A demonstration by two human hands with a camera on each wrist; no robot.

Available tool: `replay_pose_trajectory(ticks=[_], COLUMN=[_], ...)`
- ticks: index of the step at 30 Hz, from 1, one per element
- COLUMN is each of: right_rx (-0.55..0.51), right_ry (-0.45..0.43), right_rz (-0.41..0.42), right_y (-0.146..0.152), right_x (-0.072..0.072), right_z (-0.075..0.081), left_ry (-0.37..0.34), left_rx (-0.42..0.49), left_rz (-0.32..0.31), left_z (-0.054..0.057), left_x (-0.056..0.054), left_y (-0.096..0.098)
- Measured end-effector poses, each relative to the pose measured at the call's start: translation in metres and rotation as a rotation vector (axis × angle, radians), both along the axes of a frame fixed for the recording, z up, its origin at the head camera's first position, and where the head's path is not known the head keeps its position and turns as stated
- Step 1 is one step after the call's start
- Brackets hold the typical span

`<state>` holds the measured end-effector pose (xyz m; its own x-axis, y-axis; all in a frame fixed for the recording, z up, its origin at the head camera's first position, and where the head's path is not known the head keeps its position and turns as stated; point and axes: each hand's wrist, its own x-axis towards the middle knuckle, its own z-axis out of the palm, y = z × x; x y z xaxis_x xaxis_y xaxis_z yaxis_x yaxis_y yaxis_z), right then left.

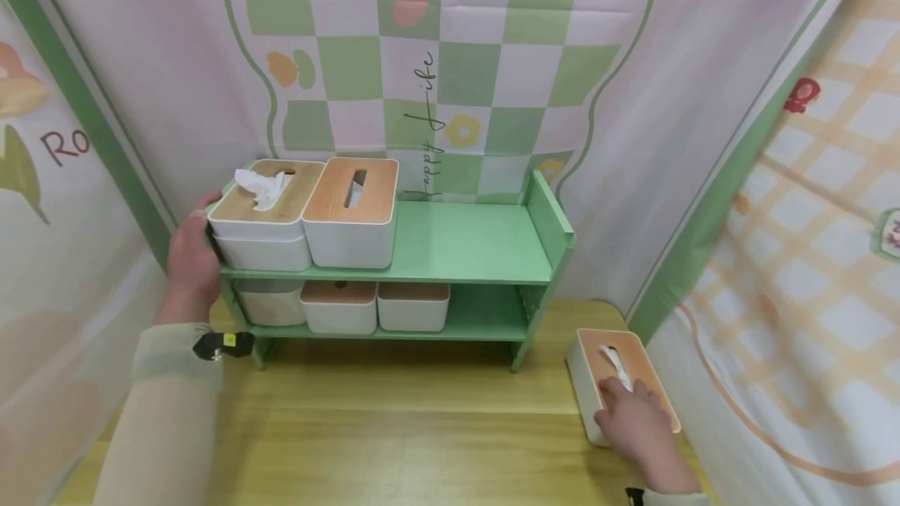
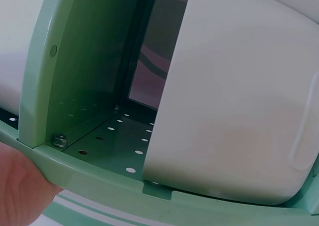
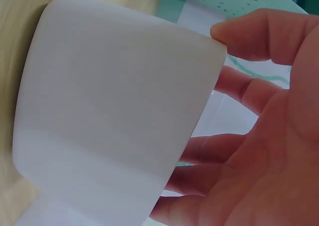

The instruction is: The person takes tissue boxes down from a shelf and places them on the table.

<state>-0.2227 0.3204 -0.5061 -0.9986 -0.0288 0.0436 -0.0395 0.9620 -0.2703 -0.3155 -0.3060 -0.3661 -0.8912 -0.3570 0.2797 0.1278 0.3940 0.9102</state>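
At the shelf's left end, my left hand point(image 1: 193, 256) holds the upright side panel of a green two-tier shelf point(image 1: 464, 240), beside a white tissue box with a wooden lid point(image 1: 298, 186). Most of its fingers are hidden in the head view. On the right, my right hand point(image 1: 636, 424) rests over another white, wooden-lidded tissue box point(image 1: 583, 389) on the table. Its fingers lie spread over the lid, near the tissue that sticks out. In the right wrist view, the thumb point(image 3: 244, 36) touches the rim at a corner of the white box point(image 3: 109, 101).
A second lidded tissue box point(image 1: 351, 236) stands on the upper tier. The lower tier bears several smaller containers, among them a white one point(image 1: 413, 311). Patterned curtains point(image 1: 471, 69) hang behind and at both sides of the wooden table point(image 1: 394, 428).
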Motion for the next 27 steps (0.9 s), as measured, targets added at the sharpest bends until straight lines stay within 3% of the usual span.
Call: replay_pose_trajectory(ticks=[9,22,27], right_rx=[0.001,0.027,-0.007], right_ry=[-0.008,0.009,-0.027], right_rz=[-0.017,0.013,-0.024], right_y=[0.011,0.020,0.023], right_x=[-0.002,-0.005,-0.007], right_z=[0.000,0.002,0.000], left_ry=[-0.030,-0.014,-0.009], left_rx=[0.017,0.001,0.001], left_rz=[-0.004,0.013,0.010], left_z=[0.001,0.001,0.000], left_x=[0.001,0.001,0.001], left_y=[0.000,0.001,0.001])
